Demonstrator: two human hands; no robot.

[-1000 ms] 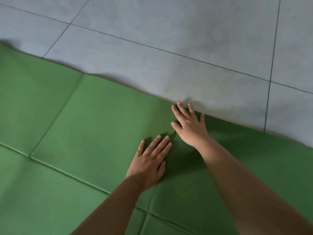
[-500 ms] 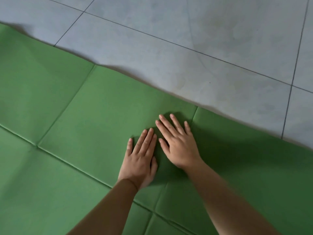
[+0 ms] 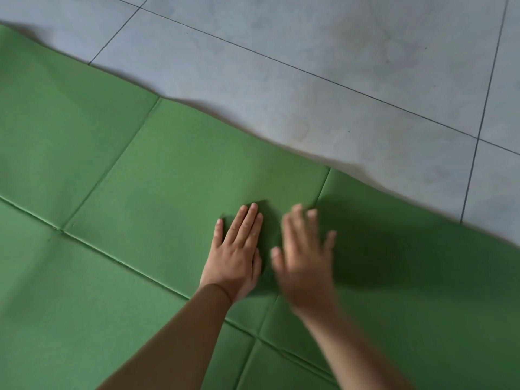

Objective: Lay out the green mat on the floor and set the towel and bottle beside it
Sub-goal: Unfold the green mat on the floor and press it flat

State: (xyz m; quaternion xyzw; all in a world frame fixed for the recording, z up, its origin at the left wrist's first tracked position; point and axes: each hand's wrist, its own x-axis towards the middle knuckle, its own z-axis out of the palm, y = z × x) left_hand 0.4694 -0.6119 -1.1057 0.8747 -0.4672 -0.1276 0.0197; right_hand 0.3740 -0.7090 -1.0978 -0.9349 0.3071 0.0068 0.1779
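Two bare forearms (image 3: 180,342) come up from the bottom edge of our view, and both end in hands over the green mat (image 3: 168,178). The mat is spread out across the floor and fills the near and left part of what we see. Nearest us, a long crease (image 3: 118,258) runs through the mat from the left edge toward the lower right, passing under the left forearm.

Our left hand (image 3: 239,254) lies palm down on the mat just beyond that crease. Its fingers are straight and close together, the thumb is tucked along its right side, and it grips nothing. Just beside it, to the right, is our right hand (image 3: 305,263), also palm down, with its fingers straight and fanned apart and nothing in them. It is smeared with blur, so we cannot tell whether it presses on the mat or hangs just above it. A dark shadow lies on the mat under it and to its right. The two hands are near each other but not touching.

A shorter cross crease (image 3: 323,182) climbs from beside the right fingertips to the mat's far edge, and another (image 3: 112,161) crosses the mat farther left. That far edge is wavy, with a shadow along it. Beyond it is the floor (image 3: 309,85), pale grey tiles split by thin dark grout lines (image 3: 281,62).
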